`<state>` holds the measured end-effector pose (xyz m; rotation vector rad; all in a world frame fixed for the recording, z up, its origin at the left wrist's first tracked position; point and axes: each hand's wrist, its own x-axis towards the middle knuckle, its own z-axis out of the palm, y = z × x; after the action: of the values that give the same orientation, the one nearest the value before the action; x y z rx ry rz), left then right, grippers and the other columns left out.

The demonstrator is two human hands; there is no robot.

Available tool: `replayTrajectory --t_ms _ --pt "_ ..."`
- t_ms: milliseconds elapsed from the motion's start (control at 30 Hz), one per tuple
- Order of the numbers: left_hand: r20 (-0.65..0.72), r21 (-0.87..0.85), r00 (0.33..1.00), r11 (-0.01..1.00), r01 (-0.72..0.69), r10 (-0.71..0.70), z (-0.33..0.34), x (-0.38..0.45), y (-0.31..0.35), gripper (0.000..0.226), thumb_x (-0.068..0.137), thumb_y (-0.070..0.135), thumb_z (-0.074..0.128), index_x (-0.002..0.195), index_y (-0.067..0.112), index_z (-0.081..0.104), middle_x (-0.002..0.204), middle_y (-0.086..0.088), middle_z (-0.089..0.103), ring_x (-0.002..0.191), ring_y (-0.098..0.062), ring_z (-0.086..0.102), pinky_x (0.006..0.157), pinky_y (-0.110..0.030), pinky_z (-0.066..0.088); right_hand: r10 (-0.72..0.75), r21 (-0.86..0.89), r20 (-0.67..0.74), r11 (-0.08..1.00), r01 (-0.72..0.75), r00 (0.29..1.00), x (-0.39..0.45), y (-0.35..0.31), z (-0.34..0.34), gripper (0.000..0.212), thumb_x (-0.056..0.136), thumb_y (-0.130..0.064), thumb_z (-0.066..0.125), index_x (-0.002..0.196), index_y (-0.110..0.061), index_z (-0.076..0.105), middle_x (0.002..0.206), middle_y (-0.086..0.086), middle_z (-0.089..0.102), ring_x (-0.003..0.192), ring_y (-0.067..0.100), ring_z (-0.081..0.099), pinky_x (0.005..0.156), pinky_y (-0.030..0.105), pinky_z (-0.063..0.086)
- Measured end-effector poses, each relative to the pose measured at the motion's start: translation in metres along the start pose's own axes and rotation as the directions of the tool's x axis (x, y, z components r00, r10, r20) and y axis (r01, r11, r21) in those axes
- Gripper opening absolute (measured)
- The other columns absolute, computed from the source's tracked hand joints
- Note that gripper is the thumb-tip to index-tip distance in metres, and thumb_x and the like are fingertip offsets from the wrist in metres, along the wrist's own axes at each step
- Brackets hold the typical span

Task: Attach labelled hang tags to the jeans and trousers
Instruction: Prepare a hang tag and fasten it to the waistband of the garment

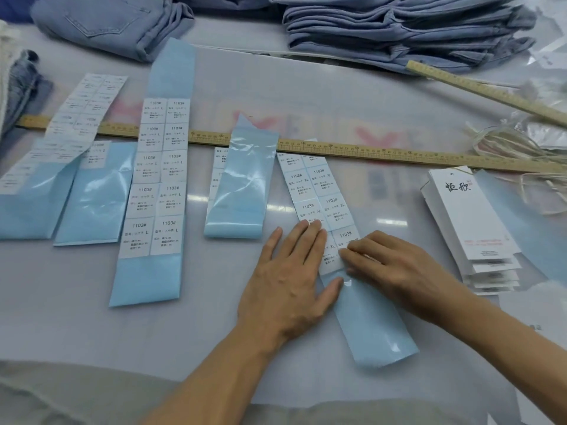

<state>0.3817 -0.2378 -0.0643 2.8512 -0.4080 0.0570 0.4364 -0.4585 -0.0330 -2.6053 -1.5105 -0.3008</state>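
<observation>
A strip of white XL size labels [319, 191] on blue backing paper lies slanted in front of me. My left hand [291, 280] lies flat with straight fingers, pressing the strip down at its left edge. My right hand [395, 268] picks with curled fingertips at the lowest right label [346, 237]. A stack of white hang tags [469, 222] with black characters sits to the right. Folded blue jeans [399, 29] are piled at the back.
More label strips [159, 179] and bare blue backing sheets [242, 185] lie to the left. A wooden ruler [368, 150] crosses the table; a second ruler [491, 90] angles at the right. Pale strings [515, 145] lie in a heap far right.
</observation>
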Motion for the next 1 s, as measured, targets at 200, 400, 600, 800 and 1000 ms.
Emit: replayTrajectory --t_ms 200,400,600,800,1000 --pt "-0.014 -0.003 1.0 1.0 -0.002 0.002 0.0 -0.001 0.0 0.074 0.097 0.061 0.034 0.157 0.017 0.035 0.165 0.0 0.03 0.154 -0.016 0.022 0.125 -0.046 0.019 -0.038 0.189 0.011 0.981 0.035 0.999 0.002 0.014 -0.002 0.035 0.099 -0.028 0.058 0.123 -0.006 0.072 0.13 0.007 0.068 0.119 0.027 0.065 0.097 0.041 0.056" --pt "0.001 0.003 1.0 1.0 -0.004 0.004 0.001 0.0 0.0 0.072 0.098 0.06 0.033 0.157 0.018 0.035 0.165 -0.001 0.03 0.154 -0.017 0.021 0.125 -0.048 0.021 0.043 0.224 -0.005 0.974 -0.041 0.999 0.001 0.007 -0.005 0.032 0.098 -0.026 0.059 0.118 -0.007 0.075 0.126 0.005 0.07 0.119 0.023 0.066 0.093 0.041 0.059" --pt "0.021 0.0 1.0 1.0 -0.002 0.002 0.0 0.0 0.001 0.073 0.099 0.06 0.03 0.158 0.017 0.032 0.167 0.0 0.026 0.155 -0.016 0.017 0.125 -0.048 0.018 0.137 0.316 -0.006 0.94 -0.128 0.991 0.005 0.008 -0.003 0.023 0.092 -0.021 0.075 0.111 -0.01 0.078 0.123 0.0 0.072 0.116 0.018 0.068 0.093 0.037 0.058" --pt "0.029 -0.002 1.0 1.0 -0.005 0.005 -0.001 -0.001 0.001 0.074 0.097 0.057 0.032 0.159 0.016 0.031 0.167 -0.001 0.025 0.155 -0.017 0.017 0.125 -0.049 0.018 0.196 0.404 0.054 0.892 -0.201 0.979 0.009 0.015 -0.004 0.029 0.096 -0.033 0.065 0.112 -0.012 0.077 0.121 -0.003 0.072 0.112 0.013 0.067 0.098 0.026 0.051" --pt "0.016 -0.008 1.0 1.0 -0.007 0.007 0.0 0.0 0.001 0.074 0.096 0.056 0.035 0.158 0.015 0.033 0.166 -0.002 0.027 0.155 -0.017 0.019 0.125 -0.049 0.02 0.101 0.287 0.016 0.953 -0.102 0.995 0.014 0.019 -0.004 0.034 0.092 -0.032 0.071 0.113 -0.006 0.076 0.12 0.005 0.073 0.108 0.026 0.07 0.091 0.041 0.058"
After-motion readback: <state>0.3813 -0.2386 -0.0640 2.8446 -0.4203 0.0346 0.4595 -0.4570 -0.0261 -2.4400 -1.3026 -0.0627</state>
